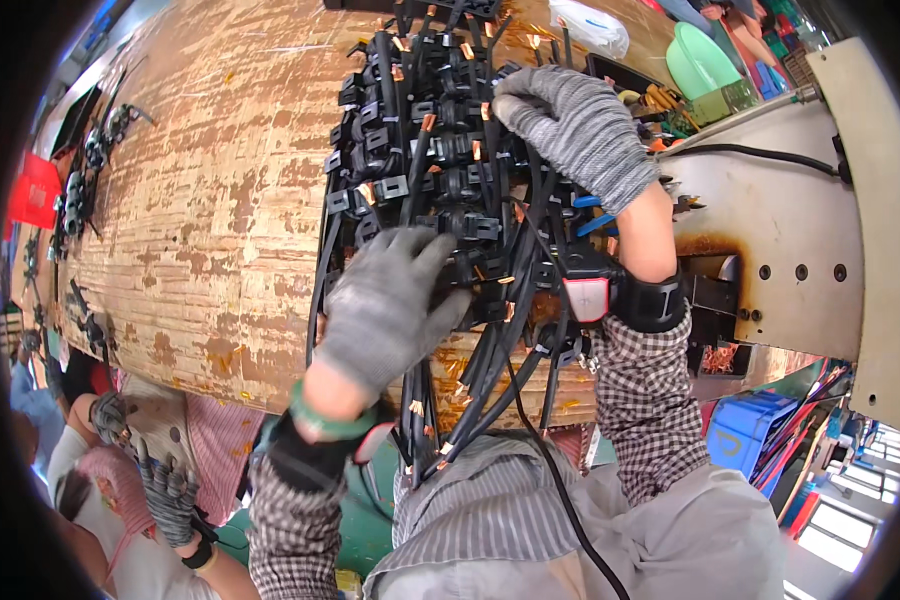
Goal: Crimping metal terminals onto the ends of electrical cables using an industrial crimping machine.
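Observation:
A dense pile of black plastic-bodied parts (460, 223) with black cables lies on the table in front of me. Several cable ends show bare copper strands. My left hand (390, 300), in a grey knit glove, rests over the near left side of the pile, fingers apart and slightly blurred. My right hand (575, 130), gloved the same way, is at the pile's far right, its fingers curled down among the cables. What lies in its grip is hidden. Loose black cables (515, 300) run down between my arms and hang over the near table edge.
The worn wooden table (210, 200) extends left. At right stands a pale metal machine (785, 220) with a rusty patch. Blue-handled tools (595, 215) lie beside my right wrist. A green basin (700, 60) is at far right, a blue crate (750, 430) below. Another person's gloved hand (170, 495) shows lower left.

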